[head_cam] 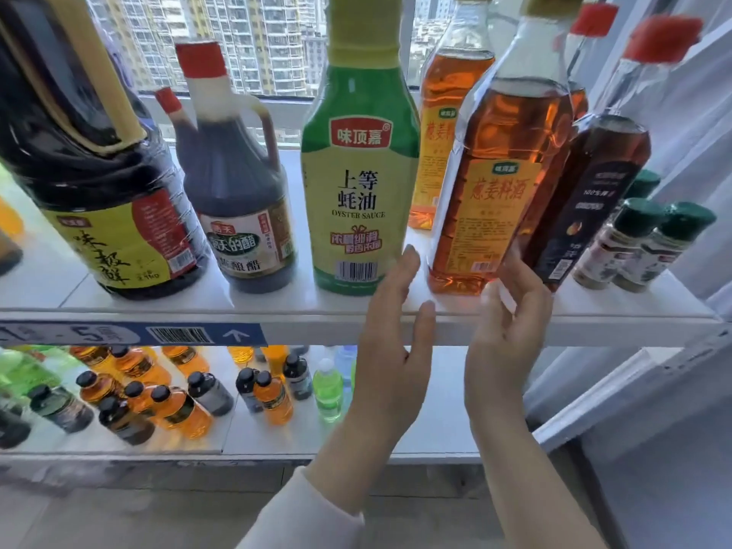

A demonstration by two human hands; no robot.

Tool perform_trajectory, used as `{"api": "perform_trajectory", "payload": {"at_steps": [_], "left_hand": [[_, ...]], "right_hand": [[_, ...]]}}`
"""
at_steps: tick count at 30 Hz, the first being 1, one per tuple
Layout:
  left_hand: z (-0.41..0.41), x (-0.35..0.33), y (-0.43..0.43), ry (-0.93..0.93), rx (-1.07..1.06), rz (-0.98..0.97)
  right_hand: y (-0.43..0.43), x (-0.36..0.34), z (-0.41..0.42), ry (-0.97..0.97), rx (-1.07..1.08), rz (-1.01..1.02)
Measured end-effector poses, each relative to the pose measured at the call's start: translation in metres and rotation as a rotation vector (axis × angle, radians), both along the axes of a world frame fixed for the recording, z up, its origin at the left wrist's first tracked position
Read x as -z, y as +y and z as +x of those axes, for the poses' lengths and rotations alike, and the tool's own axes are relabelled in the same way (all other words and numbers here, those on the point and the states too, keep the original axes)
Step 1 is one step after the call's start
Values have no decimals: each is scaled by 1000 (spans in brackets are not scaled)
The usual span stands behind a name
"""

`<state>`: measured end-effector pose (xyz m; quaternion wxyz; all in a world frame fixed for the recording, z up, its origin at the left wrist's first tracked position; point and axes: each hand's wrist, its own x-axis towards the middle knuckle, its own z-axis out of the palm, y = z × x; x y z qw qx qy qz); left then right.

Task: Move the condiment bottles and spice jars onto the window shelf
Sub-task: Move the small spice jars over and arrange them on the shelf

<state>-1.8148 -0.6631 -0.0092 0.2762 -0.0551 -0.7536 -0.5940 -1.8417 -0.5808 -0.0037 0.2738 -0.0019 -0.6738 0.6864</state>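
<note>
Looking at the window shelf, I see my left hand open, fingers straight, at 5 o'clock of the oyster sauce bottle; my right hand, relaxed, touches the base of the amber wine bottle standing on it.

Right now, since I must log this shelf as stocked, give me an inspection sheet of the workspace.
surface: window shelf, barcode strip on its front edge.
job's things: soy sauce jug, vinegar jug, oyster sauce bottle, cooking wine bottle, dark bottle, spice jars, all on it.
clutter: small bottles on the lower shelf.
grips: left hand open beside oyster sauce bottle; right hand open, fingers touching cooking wine bottle.
cables: nothing seen.
surroundings: window, tower blocks outside.
</note>
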Motion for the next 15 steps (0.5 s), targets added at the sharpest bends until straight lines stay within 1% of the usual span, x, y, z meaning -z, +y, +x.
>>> {"api": "perform_trajectory", "payload": {"at_steps": [3,5,8,15], "left_hand": [[-19,-7,15,-166,104,44],[-31,-7,18,-221,144,69],[-39,-6,19,-222,151,73],[-38,-8,16,-202,133,68]], "right_hand": [[13,-2,-11,-41,-10,-31],[15,-3,-15,-69,-71,-20],[16,-7,-19,-115,-145,20],[18,-8,-20,-108,-166,37]]}}
